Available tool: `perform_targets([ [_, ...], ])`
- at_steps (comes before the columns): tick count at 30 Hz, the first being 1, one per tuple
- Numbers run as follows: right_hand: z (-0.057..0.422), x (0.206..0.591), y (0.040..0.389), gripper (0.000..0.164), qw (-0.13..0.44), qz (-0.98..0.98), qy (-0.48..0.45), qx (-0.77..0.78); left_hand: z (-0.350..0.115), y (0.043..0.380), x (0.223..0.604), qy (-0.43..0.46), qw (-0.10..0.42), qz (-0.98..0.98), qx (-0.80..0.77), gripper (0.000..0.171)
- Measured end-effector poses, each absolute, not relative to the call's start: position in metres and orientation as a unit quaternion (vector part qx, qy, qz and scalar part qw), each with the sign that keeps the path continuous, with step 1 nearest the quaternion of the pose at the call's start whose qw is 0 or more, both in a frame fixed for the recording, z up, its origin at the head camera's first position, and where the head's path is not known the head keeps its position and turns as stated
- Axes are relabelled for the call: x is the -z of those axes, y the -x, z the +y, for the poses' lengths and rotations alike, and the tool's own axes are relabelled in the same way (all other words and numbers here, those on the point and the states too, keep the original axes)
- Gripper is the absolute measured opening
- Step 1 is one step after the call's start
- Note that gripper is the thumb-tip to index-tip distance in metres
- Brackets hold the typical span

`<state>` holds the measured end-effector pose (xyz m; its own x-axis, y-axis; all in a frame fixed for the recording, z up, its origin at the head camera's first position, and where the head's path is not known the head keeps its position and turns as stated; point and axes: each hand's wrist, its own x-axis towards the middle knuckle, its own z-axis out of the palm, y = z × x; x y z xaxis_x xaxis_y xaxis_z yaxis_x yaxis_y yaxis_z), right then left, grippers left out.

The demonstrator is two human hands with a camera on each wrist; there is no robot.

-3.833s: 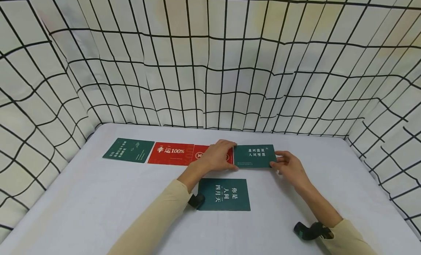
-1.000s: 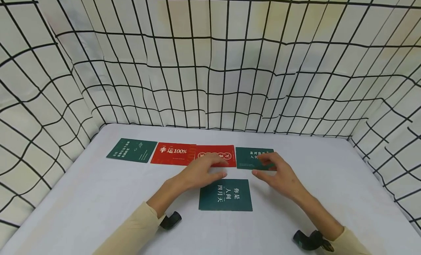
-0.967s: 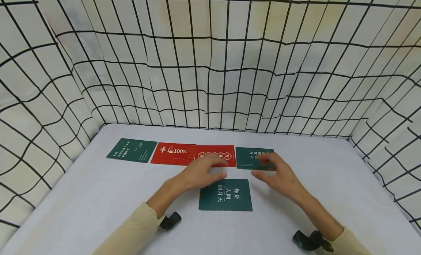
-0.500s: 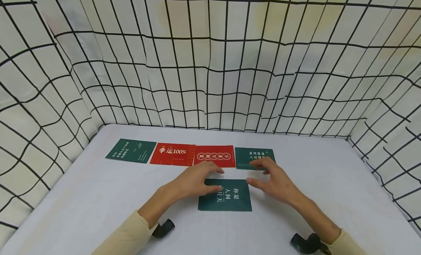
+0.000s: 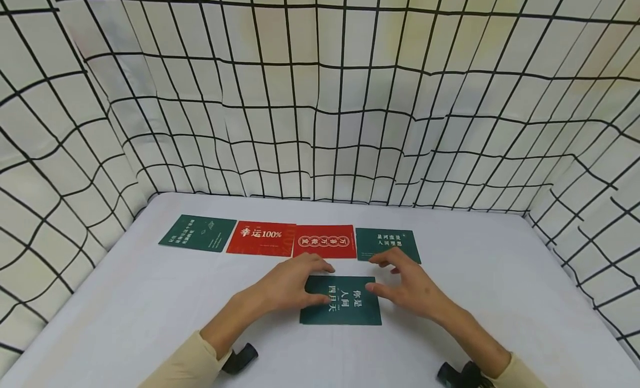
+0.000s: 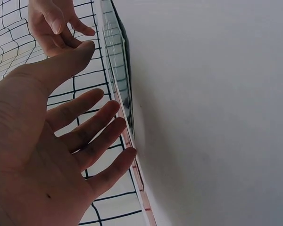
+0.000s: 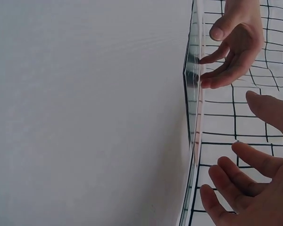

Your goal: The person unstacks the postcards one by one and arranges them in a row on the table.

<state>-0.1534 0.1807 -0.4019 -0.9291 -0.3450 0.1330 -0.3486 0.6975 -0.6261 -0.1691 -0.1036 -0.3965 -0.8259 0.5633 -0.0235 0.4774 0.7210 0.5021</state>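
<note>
A dark green postcard [image 5: 350,316] with white characters lies nearest the person, seemingly with others under its edge. Over its left side is my left hand [image 5: 287,285], thumb and fingers spread apart. My right hand [image 5: 412,285] hovers at its right edge, the thumb tip overlapping the corner in the head view. Both wrist views show relaxed fingers with nothing between them, as with the left hand [image 6: 52,136] and the right hand [image 7: 259,183]. Behind lies a row: a green card [image 5: 200,232], a red card [image 5: 261,239], another red card [image 5: 325,249] and a green card [image 5: 372,243].
A white cloth [image 5: 125,321] covers the table. Black netting [image 5: 315,104] over pale sheeting rises at the back and both sides. A black wrist camera [image 5: 240,359] sits at the left cuff, another black camera [image 5: 457,376] at the right.
Earlier both hands were at the right-hand green card of the row, now released and lying there. Both hands have since drawn back toward the person, over the near green postcard.
</note>
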Motion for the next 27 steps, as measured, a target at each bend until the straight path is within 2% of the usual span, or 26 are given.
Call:
perform_targets([
  [14,0.176,0.401,0.15,0.057,-0.049,-0.919,-0.193,-0.341,-0.109,0.16,0.394,-0.29,0.1,0.923,-0.232,0.072],
  [27,0.169,0.403,0.143,0.087,-0.101,-0.931,-0.235,-0.262,-0.114,0.152,0.396,-0.313,0.116,0.92,-0.206,0.096],
])
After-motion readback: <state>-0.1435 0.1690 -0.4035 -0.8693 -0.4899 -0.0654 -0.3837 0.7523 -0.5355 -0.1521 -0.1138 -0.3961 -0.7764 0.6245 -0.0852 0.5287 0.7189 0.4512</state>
